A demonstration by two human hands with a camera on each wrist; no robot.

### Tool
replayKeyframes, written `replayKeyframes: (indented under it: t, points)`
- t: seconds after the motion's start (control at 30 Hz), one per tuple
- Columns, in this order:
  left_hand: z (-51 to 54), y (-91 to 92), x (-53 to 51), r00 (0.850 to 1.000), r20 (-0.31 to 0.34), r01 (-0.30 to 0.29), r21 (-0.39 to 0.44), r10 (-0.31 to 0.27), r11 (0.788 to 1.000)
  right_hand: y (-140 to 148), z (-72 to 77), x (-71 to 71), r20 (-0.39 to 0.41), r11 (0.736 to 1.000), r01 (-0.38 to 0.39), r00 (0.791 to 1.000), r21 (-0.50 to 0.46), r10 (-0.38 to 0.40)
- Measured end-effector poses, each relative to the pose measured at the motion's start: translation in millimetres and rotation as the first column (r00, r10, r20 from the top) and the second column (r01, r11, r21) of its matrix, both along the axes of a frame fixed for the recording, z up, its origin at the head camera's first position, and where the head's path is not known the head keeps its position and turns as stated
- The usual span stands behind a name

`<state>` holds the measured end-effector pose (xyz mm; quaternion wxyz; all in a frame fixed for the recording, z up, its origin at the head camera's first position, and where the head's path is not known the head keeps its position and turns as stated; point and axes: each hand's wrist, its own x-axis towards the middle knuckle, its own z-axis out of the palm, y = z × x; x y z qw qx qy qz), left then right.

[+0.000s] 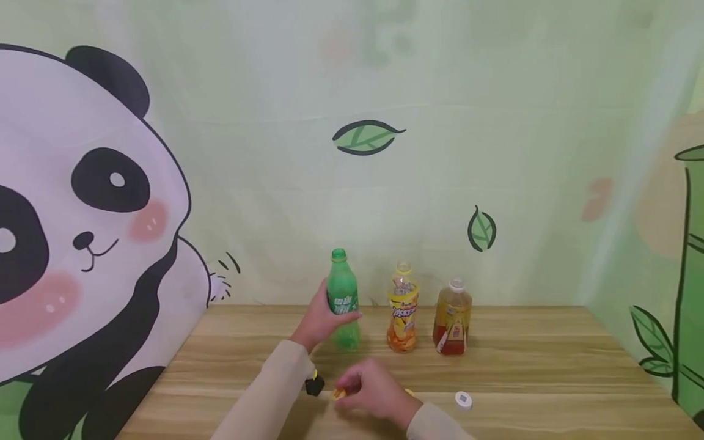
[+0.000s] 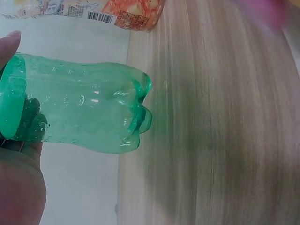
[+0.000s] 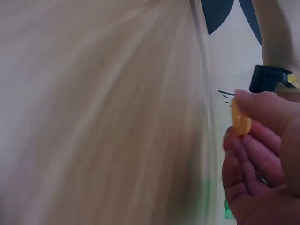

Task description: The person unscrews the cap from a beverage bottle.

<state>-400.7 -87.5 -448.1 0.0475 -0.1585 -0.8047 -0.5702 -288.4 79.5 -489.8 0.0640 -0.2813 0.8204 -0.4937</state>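
Observation:
My left hand grips an upright green plastic bottle around its middle, fingers behind and thumb across the front. The bottle's green mouth is bare, with a yellowish ring below it. In the left wrist view the clear green lower part of the bottle looks empty but for droplets; whether its base touches the table I cannot tell. Closer to me, my right hand pinches a small orange-yellow bottle cap between thumb and fingers, just above the table.
Right of the green bottle stand an uncapped orange-drink bottle and a bottle of reddish-brown drink. A white cap lies on the wooden table. Another yellow cap is partly hidden behind my right wrist. A panda-print cloth hangs behind.

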Motion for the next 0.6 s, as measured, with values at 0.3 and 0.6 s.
replayKeyframes:
  t: [0.3, 0.6]
  points:
    - [-3.6, 2.8, -0.6, 0.999, 0.027, -0.037, -0.028, 0.038, 0.999, -7.3, 3.7, -0.2, -0.073, 0.993, 0.007, 0.997, 0.116, 0.002]
    - [-7.8, 3.7, -3.4, 0.999, 0.015, -0.030, -0.071, 0.031, 0.997, -9.3, 5.1, -0.2, -0.073, 0.983, 0.029, 0.997, 0.181, -0.016]
